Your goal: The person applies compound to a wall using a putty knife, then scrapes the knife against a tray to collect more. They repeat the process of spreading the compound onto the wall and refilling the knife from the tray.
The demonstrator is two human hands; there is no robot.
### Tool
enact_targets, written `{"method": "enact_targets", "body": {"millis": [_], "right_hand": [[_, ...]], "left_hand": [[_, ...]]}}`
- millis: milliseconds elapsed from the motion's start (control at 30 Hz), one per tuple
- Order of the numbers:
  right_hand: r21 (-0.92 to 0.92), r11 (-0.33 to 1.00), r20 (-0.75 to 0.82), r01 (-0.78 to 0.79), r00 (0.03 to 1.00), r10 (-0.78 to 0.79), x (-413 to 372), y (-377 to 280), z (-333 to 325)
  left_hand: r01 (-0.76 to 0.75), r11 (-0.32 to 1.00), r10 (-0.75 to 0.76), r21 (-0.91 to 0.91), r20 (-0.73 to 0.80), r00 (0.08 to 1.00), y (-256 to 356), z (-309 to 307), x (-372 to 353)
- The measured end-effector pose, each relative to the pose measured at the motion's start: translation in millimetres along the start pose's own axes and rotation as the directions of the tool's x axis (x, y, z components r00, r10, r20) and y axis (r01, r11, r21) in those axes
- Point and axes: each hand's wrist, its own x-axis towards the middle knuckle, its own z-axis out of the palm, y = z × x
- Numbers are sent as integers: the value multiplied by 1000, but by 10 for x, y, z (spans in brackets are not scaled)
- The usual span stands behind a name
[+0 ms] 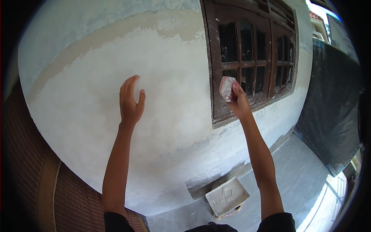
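Observation:
My left hand [131,101] is raised in front of the pale wall [170,96], its fingers stretched upward and the thumb apart, with nothing in it. In my right hand [241,103] is a small, flat, reddish piece [227,89] smeared with white, my thumb pressed on its near face. It overlaps the lower left part of the brown wooden window [266,65] in this view. Smooth white filler covers much of the wall, and a beige band of rougher plaster shows along its upper part.
A tray of white paste [228,196] sits on the grey tiled floor [293,174] at the wall's foot. Woven brown panelling [73,193] runs along the left. A dark sheet [328,104] hangs at the right, with bright daylight beyond.

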Motion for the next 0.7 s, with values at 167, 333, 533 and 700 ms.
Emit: {"method": "enact_targets", "body": {"millis": [167, 333, 533, 700], "right_hand": [[-27, 1000, 8, -10, 1000, 11, -501, 114, -230], [-61, 997, -165, -53, 985, 42, -1060, 184, -450], [-140, 978, -332, -155, 938, 101, -1777, 506, -1113], [-218, 929, -419, -300, 888, 189, -2423, 901, -1950]], "left_hand": [[98, 957, -50, -272, 179, 983, 376, 340, -539], [289, 865, -157, -409, 326, 932, 658, 656, -1215], [560, 696, -287, -449, 541, 791, 1065, 1009, -2286], [737, 565, -344, -372, 705, 620, 1482, 1141, -3313]]}}
